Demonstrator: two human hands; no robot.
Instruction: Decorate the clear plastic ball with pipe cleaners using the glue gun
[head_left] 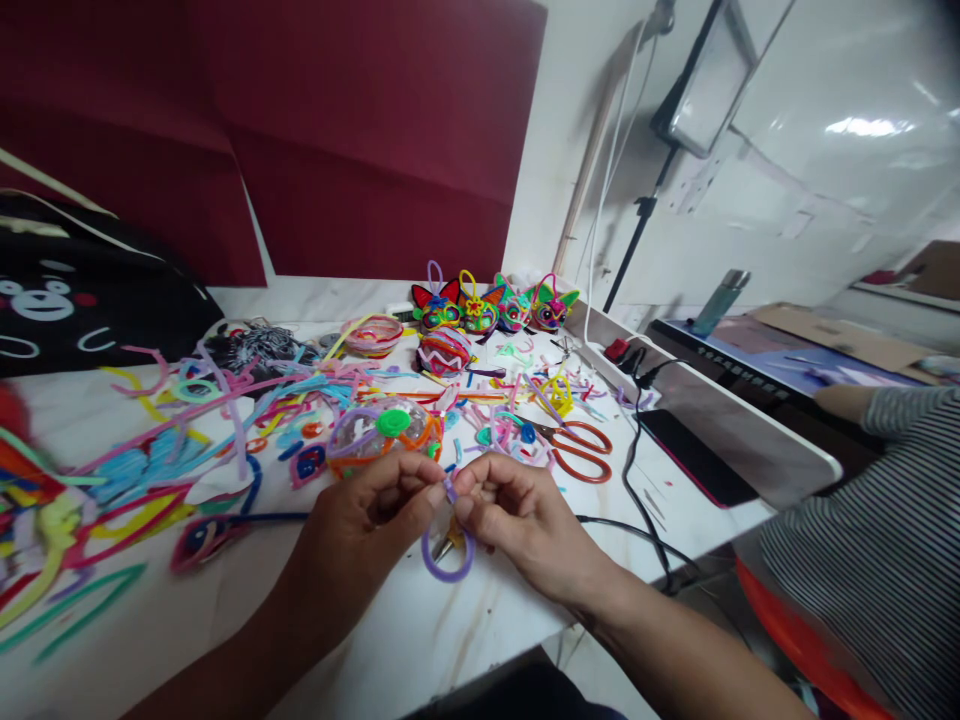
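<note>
Between my two hands is a purple pipe cleaner [448, 577] bent into a loop that hangs below my fingertips. My left hand [382, 510] pinches its upper end from the left. From the right, the fingers of my right hand [517, 515] close on the same end, almost touching the left ones. Just behind my hands lies a clear ball [360, 432] wrapped in orange and purple pipe cleaners with a green coil on it. Orange-handled scissors [589, 450] rest to the right of it. A metal tip shows through the loop; the rest of that tool is hidden.
Loose pipe cleaners [157, 455] cover the left of the table. Several finished animal-head ornaments [480, 310] stand at the back wall. A black phone [697, 460] and a black cable [637, 480] lie at right, near a person's striped sleeve [892, 430].
</note>
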